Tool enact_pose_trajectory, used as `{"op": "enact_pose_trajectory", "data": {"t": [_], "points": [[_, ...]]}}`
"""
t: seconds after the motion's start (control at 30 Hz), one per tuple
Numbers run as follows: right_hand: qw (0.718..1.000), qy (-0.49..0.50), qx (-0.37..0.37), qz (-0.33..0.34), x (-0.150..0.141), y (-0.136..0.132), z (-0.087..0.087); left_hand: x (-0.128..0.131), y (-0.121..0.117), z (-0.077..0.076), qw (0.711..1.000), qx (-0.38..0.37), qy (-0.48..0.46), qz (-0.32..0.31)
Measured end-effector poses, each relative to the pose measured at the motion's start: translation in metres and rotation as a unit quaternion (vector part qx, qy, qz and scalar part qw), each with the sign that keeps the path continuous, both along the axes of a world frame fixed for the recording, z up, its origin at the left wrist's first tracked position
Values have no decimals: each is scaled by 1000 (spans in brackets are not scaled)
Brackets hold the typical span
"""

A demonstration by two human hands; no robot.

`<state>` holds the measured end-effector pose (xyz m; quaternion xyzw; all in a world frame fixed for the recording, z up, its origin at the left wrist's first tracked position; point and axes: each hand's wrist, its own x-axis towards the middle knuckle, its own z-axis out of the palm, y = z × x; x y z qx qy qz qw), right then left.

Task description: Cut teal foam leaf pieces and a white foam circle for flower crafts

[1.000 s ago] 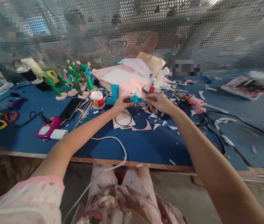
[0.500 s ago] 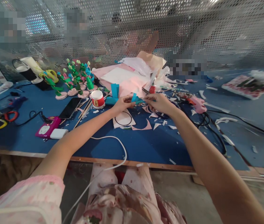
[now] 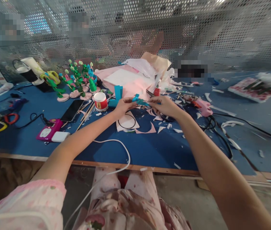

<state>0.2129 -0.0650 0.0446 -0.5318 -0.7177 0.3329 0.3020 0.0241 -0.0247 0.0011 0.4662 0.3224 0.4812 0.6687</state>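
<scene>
A blue paper strip (image 3: 141, 101) stretches between my two hands over the middle of the table, with one part of it curled up. My left hand (image 3: 124, 107) pinches its left end between thumb and fingers. At the other end, the fingertips of my right hand (image 3: 163, 104) are closed on the strip. A dark, slim pointed tool (image 3: 149, 93) juts out just above my right fingers; whether that hand also holds it, I cannot tell. More blue paper strips (image 3: 118, 92) are just behind my left hand. Below the hands lies a white card with a black circle (image 3: 126, 121).
Left of my hands stand a red-and-white tub (image 3: 101, 102) and several paper plants (image 3: 78, 80) on round bases. A phone (image 3: 71, 110), a purple device (image 3: 49, 130) and scissors (image 3: 4, 123) lie further left. A pink glue gun (image 3: 204, 107) with cables is at right, among paper scraps.
The raised part of the blue paper strip has tipped left and curled over near my left fingers. Both hands have stayed nearly in place.
</scene>
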Motion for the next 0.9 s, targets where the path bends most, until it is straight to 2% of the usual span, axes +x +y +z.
{"op": "enact_pose_trajectory", "data": {"t": [0.2,0.47,0.57,0.77,0.9], "points": [[1000,0,-11,29,2,1,-1,-1,-4,7,1000,-25,-13,0],[1000,21,0,5,11,10,-10,-2,-2,8,999,-32,-28,12],[1000,26,0,0,13,11,-12,-4,-2,6,1000,-6,-28,-2],[999,35,1,-5,12,11,-13,-6,-1,2,994,99,-22,-36],[1000,29,4,-5,12,12,-14,-5,3,-3,990,130,7,-44]]}}
